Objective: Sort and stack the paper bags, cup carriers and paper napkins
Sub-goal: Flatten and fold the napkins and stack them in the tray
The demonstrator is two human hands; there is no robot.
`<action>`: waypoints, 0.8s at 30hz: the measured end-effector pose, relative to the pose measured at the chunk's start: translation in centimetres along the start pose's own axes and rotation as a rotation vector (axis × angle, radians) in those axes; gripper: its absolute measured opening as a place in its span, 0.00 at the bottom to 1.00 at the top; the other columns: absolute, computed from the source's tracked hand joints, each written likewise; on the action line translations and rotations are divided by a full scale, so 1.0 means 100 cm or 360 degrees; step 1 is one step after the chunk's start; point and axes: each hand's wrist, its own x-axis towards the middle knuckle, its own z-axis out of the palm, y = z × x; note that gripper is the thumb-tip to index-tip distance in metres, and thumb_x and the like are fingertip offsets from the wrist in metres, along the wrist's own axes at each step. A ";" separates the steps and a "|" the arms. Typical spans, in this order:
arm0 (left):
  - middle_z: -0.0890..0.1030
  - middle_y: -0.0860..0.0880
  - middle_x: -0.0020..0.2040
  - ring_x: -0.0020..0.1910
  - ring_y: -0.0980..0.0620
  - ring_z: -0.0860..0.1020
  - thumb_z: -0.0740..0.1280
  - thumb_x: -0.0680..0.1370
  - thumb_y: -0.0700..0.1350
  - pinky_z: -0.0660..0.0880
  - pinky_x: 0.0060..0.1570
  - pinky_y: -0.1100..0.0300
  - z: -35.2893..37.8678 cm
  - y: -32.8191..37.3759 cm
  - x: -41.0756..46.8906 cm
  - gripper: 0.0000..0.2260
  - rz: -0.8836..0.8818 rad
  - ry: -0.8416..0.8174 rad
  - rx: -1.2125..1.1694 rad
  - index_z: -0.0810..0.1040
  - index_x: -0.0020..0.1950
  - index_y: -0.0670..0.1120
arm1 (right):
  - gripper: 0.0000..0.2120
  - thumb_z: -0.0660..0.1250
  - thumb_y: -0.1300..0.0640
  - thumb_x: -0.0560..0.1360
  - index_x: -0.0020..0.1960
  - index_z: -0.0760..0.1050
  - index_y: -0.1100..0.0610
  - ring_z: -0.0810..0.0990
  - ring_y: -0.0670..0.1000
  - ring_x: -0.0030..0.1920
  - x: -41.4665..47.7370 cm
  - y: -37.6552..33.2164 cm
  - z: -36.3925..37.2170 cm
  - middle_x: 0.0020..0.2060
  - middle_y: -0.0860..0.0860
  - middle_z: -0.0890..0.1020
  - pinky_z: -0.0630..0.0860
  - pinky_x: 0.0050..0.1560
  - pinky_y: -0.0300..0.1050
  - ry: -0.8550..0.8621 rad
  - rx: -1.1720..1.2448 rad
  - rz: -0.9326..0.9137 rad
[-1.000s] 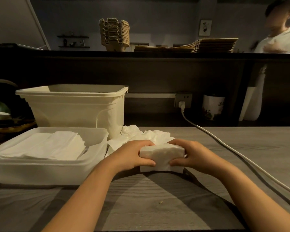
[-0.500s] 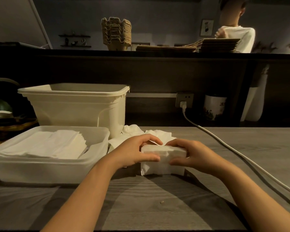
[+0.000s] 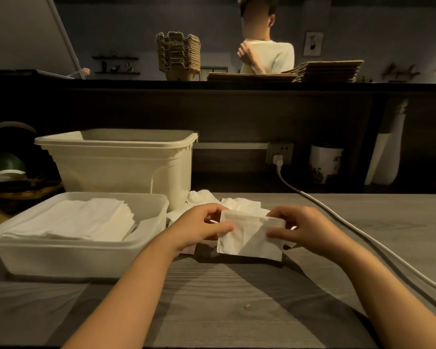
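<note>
cream tub, white cable, wall socket, ceramic jar

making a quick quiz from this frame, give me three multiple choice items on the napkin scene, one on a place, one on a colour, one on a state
1. Where is the neat napkin stack?
A. in the shallow tray
B. in the tall bin
C. on the upper counter

2. What colour is the cable plugged into the wall socket?
A. black
B. white
C. red

3. How is the folded napkin being handled?
A. lying untouched on the table
B. held by one hand only
C. held by the left hand and right hand

Answers: 1 A, the stack sits inside the tray; 2 B, it runs white across the table; 3 C, fingers of both hands pinch it.
</note>
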 end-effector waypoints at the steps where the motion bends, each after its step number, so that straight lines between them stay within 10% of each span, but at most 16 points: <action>1: 0.79 0.54 0.54 0.52 0.59 0.78 0.68 0.76 0.45 0.77 0.47 0.68 0.002 0.001 0.000 0.10 -0.0030 -0.0008 -0.0050 0.75 0.57 0.52 | 0.10 0.69 0.52 0.72 0.44 0.70 0.38 0.79 0.43 0.45 0.000 -0.001 0.000 0.44 0.43 0.78 0.80 0.45 0.41 0.0012 -0.0009 -0.0003; 24: 0.81 0.53 0.51 0.53 0.55 0.78 0.69 0.74 0.51 0.73 0.60 0.58 0.008 0.007 -0.007 0.06 -0.0293 -0.0150 -0.0066 0.77 0.50 0.54 | 0.08 0.69 0.56 0.73 0.46 0.72 0.43 0.81 0.41 0.42 0.000 -0.012 0.004 0.43 0.45 0.80 0.78 0.41 0.35 -0.0177 0.0261 0.0104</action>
